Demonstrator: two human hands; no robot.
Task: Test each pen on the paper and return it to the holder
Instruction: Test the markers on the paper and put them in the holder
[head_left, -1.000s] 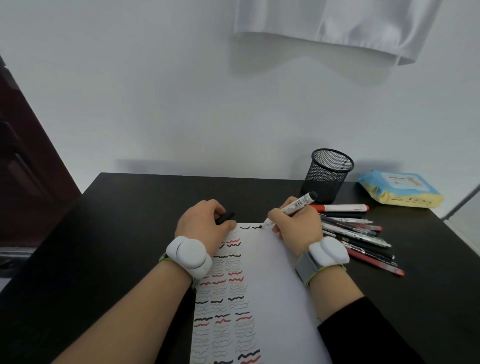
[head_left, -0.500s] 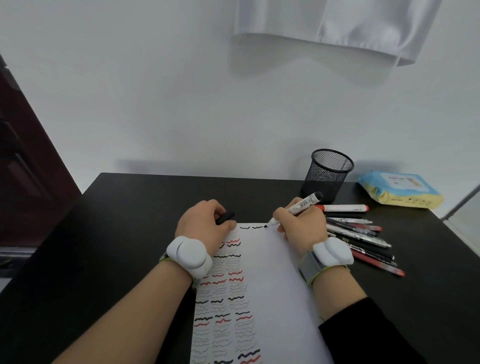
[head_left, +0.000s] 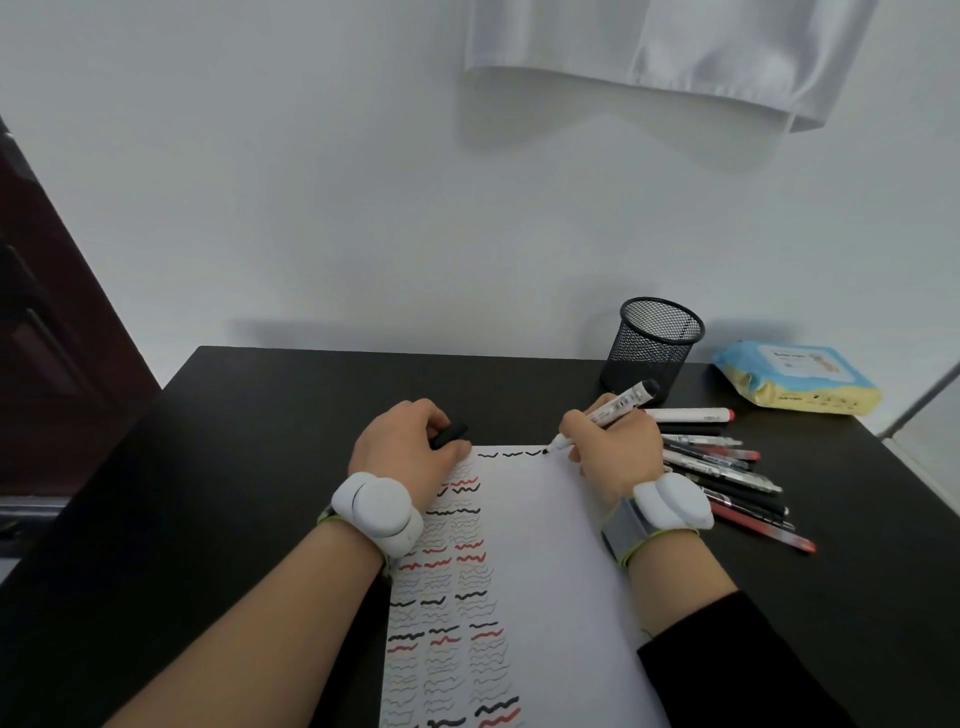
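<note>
Testing marker (head_left: 605, 415) pinched in right hand (head_left: 613, 447) on paper (head_left: 545, 545); left hand (head_left: 402, 447) gripping cap (head_left: 449, 435). Holder (head_left: 652, 345) apparently empty; pens (head_left: 727, 467) on counter (head_left: 260, 441) awaiting return.

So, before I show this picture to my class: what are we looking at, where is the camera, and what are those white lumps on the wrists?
There is no machine, just a person's two bare hands. The one picture comes from a camera worn on the head, looking forward and down. The white lumps are bands strapped on the wrists; what they do the picture does not show. On the black table lies a paper with rows of black and red squiggles. The right hand holds a marker, tip on the paper's top edge. The left hand rests on the paper and holds a black cap. To the right lie loose pens, a mesh holder and a wipes pack.
</note>
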